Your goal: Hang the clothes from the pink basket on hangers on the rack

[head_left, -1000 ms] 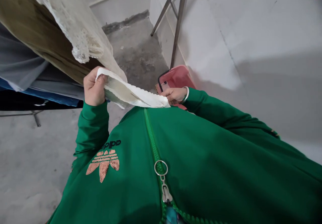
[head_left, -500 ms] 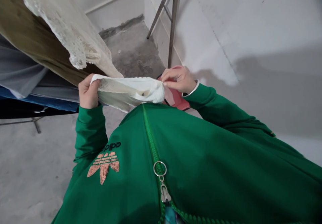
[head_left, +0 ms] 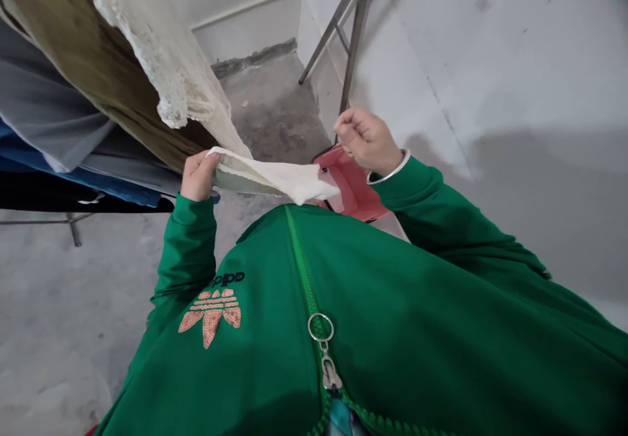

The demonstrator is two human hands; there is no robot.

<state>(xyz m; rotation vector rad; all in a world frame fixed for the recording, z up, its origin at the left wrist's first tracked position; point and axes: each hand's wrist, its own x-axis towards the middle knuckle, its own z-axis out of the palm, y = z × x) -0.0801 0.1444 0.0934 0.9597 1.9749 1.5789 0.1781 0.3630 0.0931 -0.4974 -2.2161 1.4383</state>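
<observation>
My left hand (head_left: 199, 176) is closed on one end of a white scalloped-edged cloth (head_left: 275, 178), held level in front of my chest. The cloth's other end droops free just above my green zip jacket (head_left: 343, 305). My right hand (head_left: 366, 138) is raised above and to the right of that loose end, apart from it. Its fingers are curled with the thumb pinched against them, and I cannot see whether anything is inside. A silver bangle sits on that wrist.
A pink basket (head_left: 356, 191) stands on the floor below my right hand, by the white wall (head_left: 490, 96). Metal stand legs (head_left: 352, 44) lean up behind it. At the left hang a cream lace cloth (head_left: 161, 63), an olive cloth (head_left: 93, 70), and grey and blue garments.
My right hand has let go of the cloth's right end and risen up and to the right. The cloth now hangs from my left hand alone. The view shifted slightly.
</observation>
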